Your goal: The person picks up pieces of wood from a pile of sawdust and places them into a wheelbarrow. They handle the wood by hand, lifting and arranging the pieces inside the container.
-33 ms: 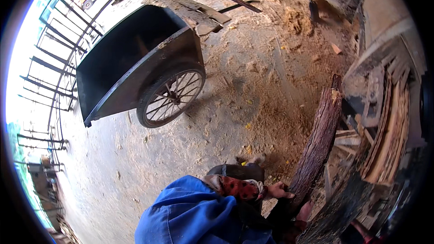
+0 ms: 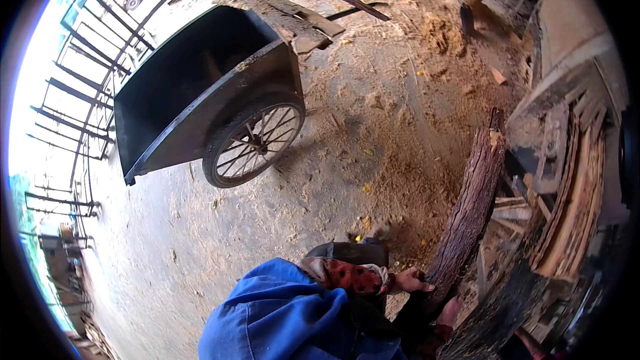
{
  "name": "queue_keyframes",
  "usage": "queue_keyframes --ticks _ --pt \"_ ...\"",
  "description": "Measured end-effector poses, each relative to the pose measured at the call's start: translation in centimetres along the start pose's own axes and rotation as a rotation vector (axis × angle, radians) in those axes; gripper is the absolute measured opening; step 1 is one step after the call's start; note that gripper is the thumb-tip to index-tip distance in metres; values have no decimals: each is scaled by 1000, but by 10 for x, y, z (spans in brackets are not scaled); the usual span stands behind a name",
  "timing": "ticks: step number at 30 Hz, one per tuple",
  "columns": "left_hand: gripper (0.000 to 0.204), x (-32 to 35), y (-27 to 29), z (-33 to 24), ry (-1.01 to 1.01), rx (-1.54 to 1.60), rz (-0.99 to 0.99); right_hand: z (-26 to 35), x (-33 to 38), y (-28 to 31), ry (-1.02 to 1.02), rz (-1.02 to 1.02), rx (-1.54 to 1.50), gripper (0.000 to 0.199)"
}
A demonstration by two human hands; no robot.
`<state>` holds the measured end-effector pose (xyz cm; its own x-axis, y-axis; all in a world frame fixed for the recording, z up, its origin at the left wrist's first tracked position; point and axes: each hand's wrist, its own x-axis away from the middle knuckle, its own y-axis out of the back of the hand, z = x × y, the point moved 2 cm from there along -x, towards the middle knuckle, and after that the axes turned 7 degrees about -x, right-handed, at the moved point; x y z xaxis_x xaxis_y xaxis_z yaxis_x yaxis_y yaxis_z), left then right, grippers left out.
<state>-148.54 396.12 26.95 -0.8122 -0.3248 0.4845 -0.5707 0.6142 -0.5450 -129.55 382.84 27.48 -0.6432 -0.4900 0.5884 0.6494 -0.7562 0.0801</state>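
A long log [image 2: 470, 207] with rough reddish-brown bark slants up and away on the right side. My left hand [image 2: 410, 281], coming out of a red patterned sleeve, is closed on the log's near end at its left edge. Closer to me, my right hand [image 2: 451, 311] is closed at the same end from the other side; its fingers are partly hidden. My legs and a shoe [image 2: 373, 235] show beyond the left forearm, and blue cloth [image 2: 280, 313] covers my upper body.
A dark metal handcart [image 2: 193, 120] with a spoked wheel [image 2: 255, 143] stands ahead to the left, rough boards [image 2: 287, 17] across its far end. Split wood slabs [image 2: 570, 207] lean at the right. Sawdust [image 2: 413, 180] covers much of the concrete floor. A shovel [image 2: 466, 19] stands at the back.
The view has shifted very slightly. Both hands stay at the log's near end, and the log keeps its place.
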Motion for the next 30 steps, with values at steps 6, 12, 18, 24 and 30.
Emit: queue_keyframes --ticks 6,12,18,24,30 --pt "40 -27 60 -80 61 -54 -110 20 -113 -46 92 4 416 38" --pt "45 -42 114 -147 -62 -48 -284 96 -161 -168 133 257 298 46" --pt "50 -18 184 -237 -304 279 -240 191 -206 -291 464 343 855 59" --pt "44 22 286 -311 -349 330 -296 202 -308 -401 707 358 537 54" --pt "33 77 395 -388 -474 211 -495 307 -245 -585 754 304 1118 53"
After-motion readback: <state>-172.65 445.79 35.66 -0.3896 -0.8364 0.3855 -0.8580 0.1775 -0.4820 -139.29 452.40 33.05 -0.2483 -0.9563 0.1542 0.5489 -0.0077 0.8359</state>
